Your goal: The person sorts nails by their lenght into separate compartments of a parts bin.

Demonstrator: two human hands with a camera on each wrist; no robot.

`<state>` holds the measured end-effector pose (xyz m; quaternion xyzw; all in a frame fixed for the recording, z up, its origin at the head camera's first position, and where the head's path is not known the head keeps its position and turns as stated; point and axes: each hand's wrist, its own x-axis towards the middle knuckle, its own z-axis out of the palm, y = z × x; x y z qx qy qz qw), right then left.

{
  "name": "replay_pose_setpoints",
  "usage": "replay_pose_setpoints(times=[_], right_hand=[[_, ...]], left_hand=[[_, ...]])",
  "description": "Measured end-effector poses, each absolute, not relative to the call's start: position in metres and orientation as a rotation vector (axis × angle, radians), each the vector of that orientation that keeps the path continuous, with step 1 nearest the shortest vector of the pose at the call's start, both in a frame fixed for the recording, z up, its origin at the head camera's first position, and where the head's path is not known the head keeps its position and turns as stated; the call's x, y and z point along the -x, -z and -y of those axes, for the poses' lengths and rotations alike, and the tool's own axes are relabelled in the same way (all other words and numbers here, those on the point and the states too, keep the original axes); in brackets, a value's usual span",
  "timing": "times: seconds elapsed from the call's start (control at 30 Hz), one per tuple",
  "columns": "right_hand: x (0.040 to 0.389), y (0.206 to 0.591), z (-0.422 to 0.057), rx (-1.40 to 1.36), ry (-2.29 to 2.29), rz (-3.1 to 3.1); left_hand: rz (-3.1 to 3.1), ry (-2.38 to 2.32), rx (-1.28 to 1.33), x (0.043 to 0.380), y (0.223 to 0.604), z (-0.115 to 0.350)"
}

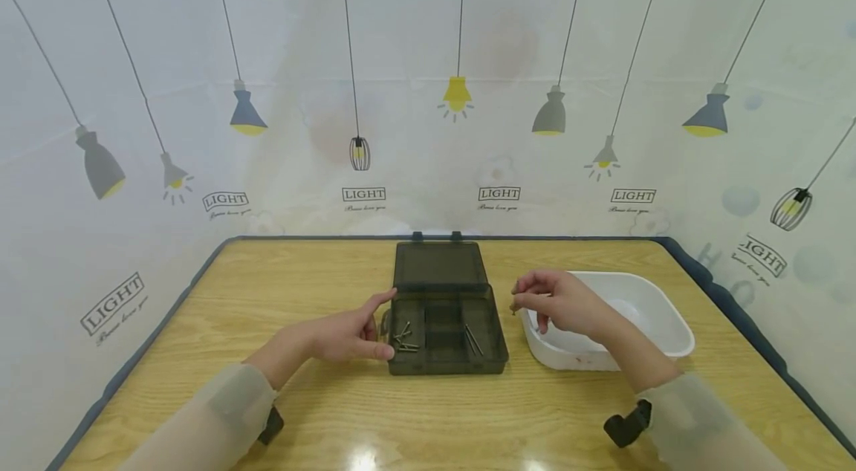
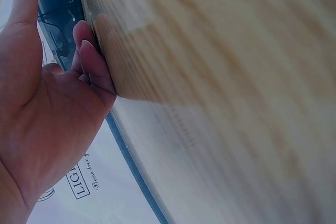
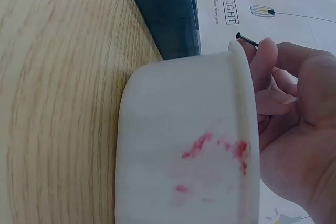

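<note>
My right hand pinches a screw, white tray beneath it; my spread left hand touches the dark box.

Dark case, dark screw, white tray
Brown grain streaks the yellow table; red smears mark the tray, at four o'clock; at twelve, blue, grey, yellow lamps pattern the backdrop.

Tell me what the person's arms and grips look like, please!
The left sleeve and right sleeve are pale beige-grey and plain. A small left black gadget and right black gadget poke out near their ends. The left grip and right grip wear no gloves or rings that I can see.
</note>
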<state>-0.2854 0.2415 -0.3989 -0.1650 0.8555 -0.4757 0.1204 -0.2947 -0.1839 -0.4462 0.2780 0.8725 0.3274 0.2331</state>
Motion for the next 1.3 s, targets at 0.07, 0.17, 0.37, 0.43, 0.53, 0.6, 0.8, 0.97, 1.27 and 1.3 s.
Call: replay_pose_setpoints(times=[0.07, 0.17, 0.37, 0.43, 0.53, 0.6, 0.8, 0.97, 1.27, 1.3], right_hand=[[0.286, 0.399, -0.239, 0.487, 1.393, -2.481], [0.287, 0.399, -0.235, 0.483, 1.380, -2.462], [0.288, 0.399, -0.226, 0.507, 1.301, -2.484], [0.289, 0.400, -0.222, 0.502, 1.269, -2.499], [0.289, 0.401, -0.218, 0.501, 1.225, -2.514], [0.289, 0.401, -0.216, 0.509, 1.197, -2.522], [0.289, 0.401, -0.212, 0.535, 1.155, -2.517], [0.289, 0.401, -0.210, 0.540, 1.141, -2.515], [0.288, 0.401, -0.209, 0.543, 1.139, -2.522], [0.287, 0.401, -0.210, 0.545, 1.140, -2.521]], left_hand=[[-2.398, -0.899, -0.761, 0.295, 0.446, 0.184], [-2.401, -0.896, -0.756, 0.295, 0.447, 0.184], [-2.401, -0.895, -0.762, 0.295, 0.446, 0.183], [-2.399, -0.895, -0.764, 0.295, 0.446, 0.182], [-2.401, -0.892, -0.762, 0.294, 0.446, 0.182], [-2.401, -0.890, -0.763, 0.294, 0.445, 0.182], [-2.396, -0.901, -0.771, 0.294, 0.444, 0.182], [-2.393, -0.904, -0.765, 0.294, 0.444, 0.182], [-2.391, -0.907, -0.764, 0.293, 0.444, 0.182], [-2.394, -0.904, -0.763, 0.293, 0.444, 0.182]])
